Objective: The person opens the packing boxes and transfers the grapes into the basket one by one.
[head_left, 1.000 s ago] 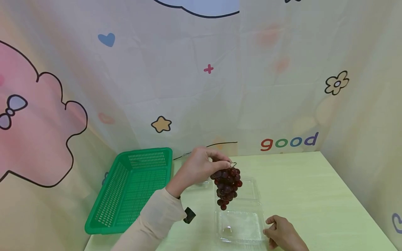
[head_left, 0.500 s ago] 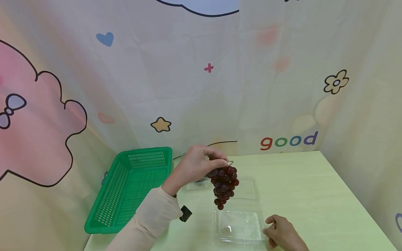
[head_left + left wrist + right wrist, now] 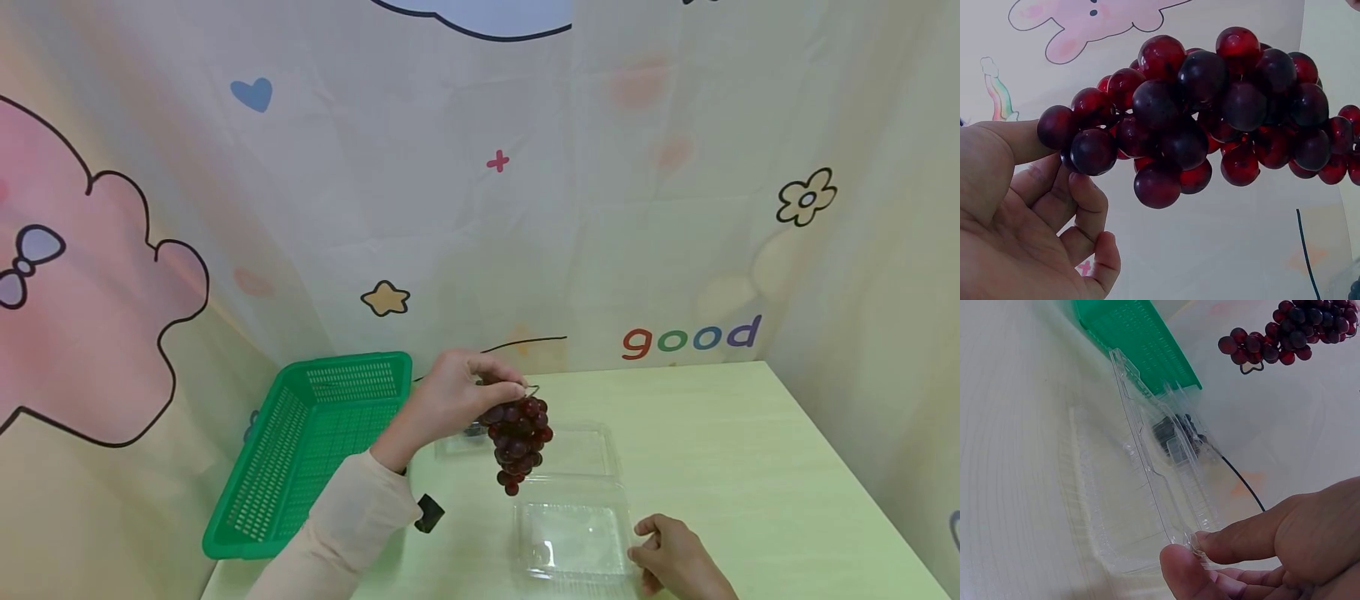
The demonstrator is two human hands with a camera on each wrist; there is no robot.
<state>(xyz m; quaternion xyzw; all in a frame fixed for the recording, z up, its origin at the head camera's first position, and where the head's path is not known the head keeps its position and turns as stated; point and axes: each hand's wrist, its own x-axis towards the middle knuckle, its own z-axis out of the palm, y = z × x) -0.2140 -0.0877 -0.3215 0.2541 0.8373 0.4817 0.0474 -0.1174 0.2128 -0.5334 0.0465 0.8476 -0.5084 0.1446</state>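
Note:
A bunch of dark red grapes (image 3: 519,437) hangs in the air, its thin stem loop sticking up past the fingertips. My left hand (image 3: 459,398) pinches it by the top, and the left wrist view has the grapes (image 3: 1188,119) stretching away from the thumb and fingers. Below and to the right, a clear plastic clamshell box (image 3: 573,546) lies unfolded on the table. My right hand (image 3: 681,557) is at the box's right edge. Up close in the right wrist view, thumb and forefinger pinch the clear rim (image 3: 1154,469).
A green perforated basket (image 3: 330,467) stands on the left of the pale table (image 3: 720,450). Partly hidden behind my left hand is another clear box (image 3: 457,446) with dark round things inside. A printed curtain (image 3: 480,250) closes off the back and sides.
The left hand has drifted left with the grapes, uncovering more of the clear box's far half. My right hand has stayed in place at the box edge.

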